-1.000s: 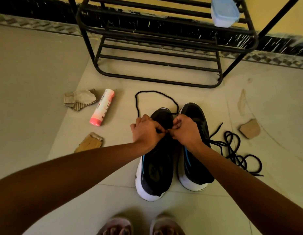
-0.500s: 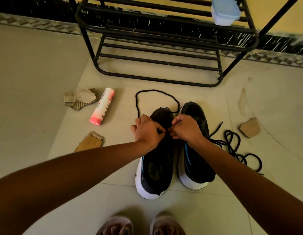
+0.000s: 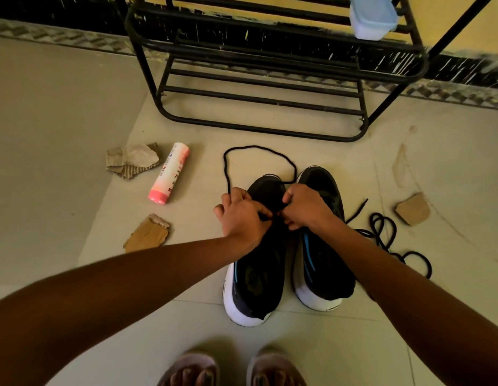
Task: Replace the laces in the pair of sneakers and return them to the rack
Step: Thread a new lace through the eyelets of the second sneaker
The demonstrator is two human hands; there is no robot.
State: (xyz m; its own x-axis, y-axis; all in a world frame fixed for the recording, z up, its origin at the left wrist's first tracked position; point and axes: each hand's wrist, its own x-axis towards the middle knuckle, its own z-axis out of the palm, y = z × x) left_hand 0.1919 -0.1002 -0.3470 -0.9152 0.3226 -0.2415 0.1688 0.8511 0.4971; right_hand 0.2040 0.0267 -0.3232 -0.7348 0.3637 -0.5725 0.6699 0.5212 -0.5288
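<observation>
Open floor (image 3: 47, 162) far left of the left hand (image 3: 243, 215), only cardboard scraps (image 3: 132, 160) and a pink tube (image 3: 169, 174) there. Left hand and right hand (image 3: 305, 206) nearly touching, both pinching the black lace (image 3: 259, 148) over the left sneaker (image 3: 259, 274); eyelets hidden. Now the right sneaker (image 3: 323, 263) beside it, loose lace (image 3: 381, 227) coiled right, rack (image 3: 259, 101) beyond, top cut off

The left sneaker (image 3: 256, 277) and right sneaker (image 3: 326, 263), black with white soles, are set side by side on the floor (image 3: 61, 135), toes toward the black metal rack (image 3: 256, 129). One black lace (image 3: 250, 147) is looped beyond the toes; a spare lace (image 3: 381, 229) is heaped just right.
</observation>
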